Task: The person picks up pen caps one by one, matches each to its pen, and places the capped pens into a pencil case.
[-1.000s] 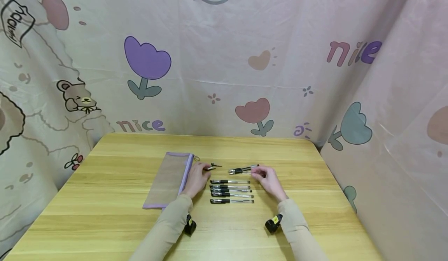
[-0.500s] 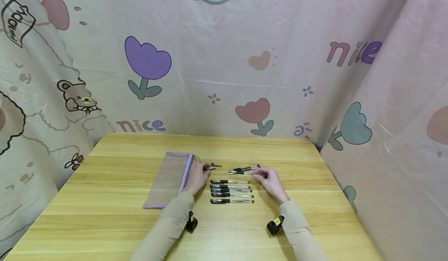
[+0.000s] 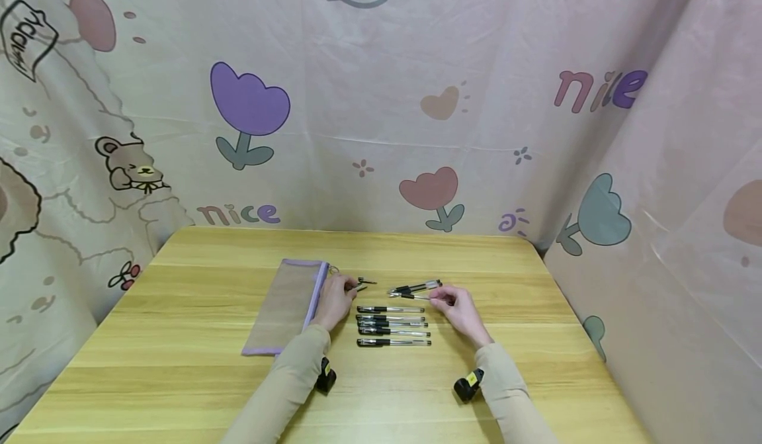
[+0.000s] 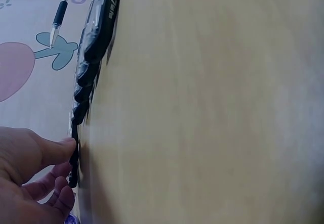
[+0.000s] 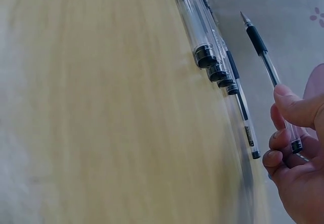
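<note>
My right hand point(image 3: 455, 306) pinches an uncapped gel pen point(image 5: 263, 52) near its rear end, raised off the table, its tip pointing left in the head view. Behind it another gel pen point(image 3: 425, 286) lies on the table. My left hand point(image 3: 335, 302) pinches a small black pen cap point(image 3: 361, 288) between thumb and fingers, partly hidden. Just beyond that is a second black cap point(image 3: 369, 281). Nearer to me, several capped gel pens point(image 3: 393, 332) lie roughly parallel, their caps toward the left.
A mesh zip pouch point(image 3: 280, 311) with purple edging lies flat to the left, partly behind the left forearm. The wooden table point(image 3: 178, 298) meets a printed curtain point(image 3: 357, 100) at the back. Black wrist cameras point(image 3: 468, 386) sit by both sleeves.
The right hand has shifted slightly right and the uncapped pen it holds has come apart from the pen behind, toward me. The left hand has barely moved.
</note>
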{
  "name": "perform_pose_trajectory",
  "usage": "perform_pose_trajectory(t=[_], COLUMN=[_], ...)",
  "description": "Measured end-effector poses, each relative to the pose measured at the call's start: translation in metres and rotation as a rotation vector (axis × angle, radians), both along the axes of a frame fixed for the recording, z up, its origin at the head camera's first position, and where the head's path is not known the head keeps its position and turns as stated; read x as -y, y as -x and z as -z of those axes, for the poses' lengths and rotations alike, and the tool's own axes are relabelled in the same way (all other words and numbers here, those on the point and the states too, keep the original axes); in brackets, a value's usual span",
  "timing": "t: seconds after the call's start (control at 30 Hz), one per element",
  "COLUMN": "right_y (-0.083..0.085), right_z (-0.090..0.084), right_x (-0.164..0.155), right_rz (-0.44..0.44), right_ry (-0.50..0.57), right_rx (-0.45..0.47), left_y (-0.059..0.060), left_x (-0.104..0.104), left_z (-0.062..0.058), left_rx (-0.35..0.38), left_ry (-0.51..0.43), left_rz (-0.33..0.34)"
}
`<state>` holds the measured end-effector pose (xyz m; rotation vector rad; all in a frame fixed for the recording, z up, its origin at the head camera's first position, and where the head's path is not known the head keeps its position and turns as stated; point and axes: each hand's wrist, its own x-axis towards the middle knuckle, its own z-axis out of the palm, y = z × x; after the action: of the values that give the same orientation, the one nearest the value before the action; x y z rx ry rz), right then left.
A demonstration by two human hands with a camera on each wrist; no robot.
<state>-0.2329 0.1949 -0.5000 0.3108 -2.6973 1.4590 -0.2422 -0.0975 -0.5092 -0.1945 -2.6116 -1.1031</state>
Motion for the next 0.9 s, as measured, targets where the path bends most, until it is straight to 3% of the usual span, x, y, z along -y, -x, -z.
perform_pose_trajectory(t=[0.43,0.7,0.9], right_y=[0.0013,0.0012,0.0011], right_z=[-0.0003,-0.0017,-0.0044], right_x=[0.0012,0.0015,0.0022], right_rz=[0.009,0.003,0.002], right_ry=[-0.002,0.004,-0.004], right_rx=[0.011,0.003,-0.004], left_y=[0.0004,-0.0010,-0.0012], left_x=[0.0018,0.0021,0.0021], left_z=[0.0008,-0.0004,-0.0009], left_rx=[-0.001,0.058,0.053], left_ry=[0.005,-0.012,-0.007], left_rz=[-0.014,-0.014,-0.014])
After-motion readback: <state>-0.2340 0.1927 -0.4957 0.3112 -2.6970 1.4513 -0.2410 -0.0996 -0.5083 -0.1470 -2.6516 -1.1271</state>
